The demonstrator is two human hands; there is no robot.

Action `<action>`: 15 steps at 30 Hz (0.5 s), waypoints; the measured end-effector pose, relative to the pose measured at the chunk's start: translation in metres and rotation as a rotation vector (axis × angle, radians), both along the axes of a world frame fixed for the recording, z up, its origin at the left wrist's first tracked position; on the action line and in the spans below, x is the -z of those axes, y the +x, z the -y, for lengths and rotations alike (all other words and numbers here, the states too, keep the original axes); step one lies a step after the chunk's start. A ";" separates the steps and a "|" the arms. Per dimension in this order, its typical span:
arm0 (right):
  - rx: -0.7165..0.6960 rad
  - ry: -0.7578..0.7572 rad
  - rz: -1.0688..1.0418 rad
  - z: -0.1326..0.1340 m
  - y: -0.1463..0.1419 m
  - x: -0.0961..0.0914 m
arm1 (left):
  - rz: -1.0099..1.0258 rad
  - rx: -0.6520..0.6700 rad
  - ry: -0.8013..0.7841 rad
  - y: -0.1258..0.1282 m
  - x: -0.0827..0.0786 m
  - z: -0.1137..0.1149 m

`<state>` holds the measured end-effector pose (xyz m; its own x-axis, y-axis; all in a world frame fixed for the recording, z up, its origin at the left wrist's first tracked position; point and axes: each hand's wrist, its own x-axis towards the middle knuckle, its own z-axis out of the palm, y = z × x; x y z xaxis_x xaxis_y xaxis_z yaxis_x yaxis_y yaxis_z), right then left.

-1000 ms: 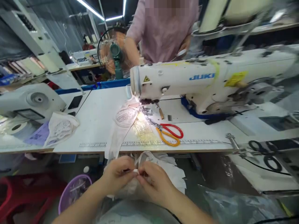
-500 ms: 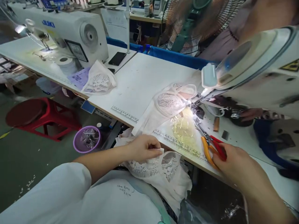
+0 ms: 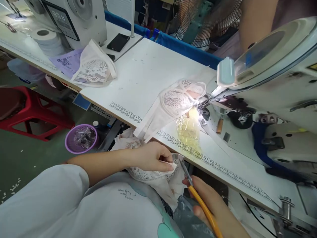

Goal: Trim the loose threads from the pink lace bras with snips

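Observation:
My left hand (image 3: 152, 157) is closed, pinching the edge of a white lace bra (image 3: 146, 174) that lies across my lap. In my right hand (image 3: 205, 195) is a pair of scissors (image 3: 201, 201) with orange handles. Their blades point up and left, and the tips are at the bra's strap edge, just right of my left fingers. Whether the blades touch the fabric I cannot tell. Another white lace bra (image 3: 173, 99) lies on the table with one end under the sewing machine's lit needle area. A yellowish clear plastic packet (image 3: 187, 132) lies beside it.
A sewing machine (image 3: 272, 62) stands on the white table (image 3: 143, 76) at right. Left are a second machine (image 3: 86, 23), a lace cup (image 3: 95, 67), a purple paper (image 3: 68, 62) and a phone (image 3: 118, 42). Below are a purple basket (image 3: 69, 142) and red stool (image 3: 37, 115). A person is behind the fan (image 3: 195, 23).
My right hand has brought the scissors from the table beside the machine down and left to the bra on my lap. My left hand keeps its pinch. The view has tilted down.

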<state>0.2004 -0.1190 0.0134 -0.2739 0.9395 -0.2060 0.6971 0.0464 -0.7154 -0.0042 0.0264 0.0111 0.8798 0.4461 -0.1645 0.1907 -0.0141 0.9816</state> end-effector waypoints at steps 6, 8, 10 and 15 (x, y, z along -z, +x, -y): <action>-0.008 -0.128 0.013 0.007 0.003 0.008 | -0.020 0.001 -0.050 0.004 0.006 0.002; -0.010 -0.163 0.022 0.008 0.005 0.010 | -0.046 -0.002 -0.052 0.005 0.006 0.002; -0.016 -0.185 0.013 0.008 0.007 0.014 | -0.085 0.003 -0.058 0.005 0.006 0.001; -0.015 -0.120 -0.010 0.014 0.013 0.028 | -0.109 0.034 -0.057 0.005 0.001 -0.002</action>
<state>0.2129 -0.1329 -0.0143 -0.2902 0.9040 -0.3140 0.6899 -0.0297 -0.7233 0.0009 0.0280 0.0099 0.8697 0.4032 -0.2846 0.2969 0.0331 0.9543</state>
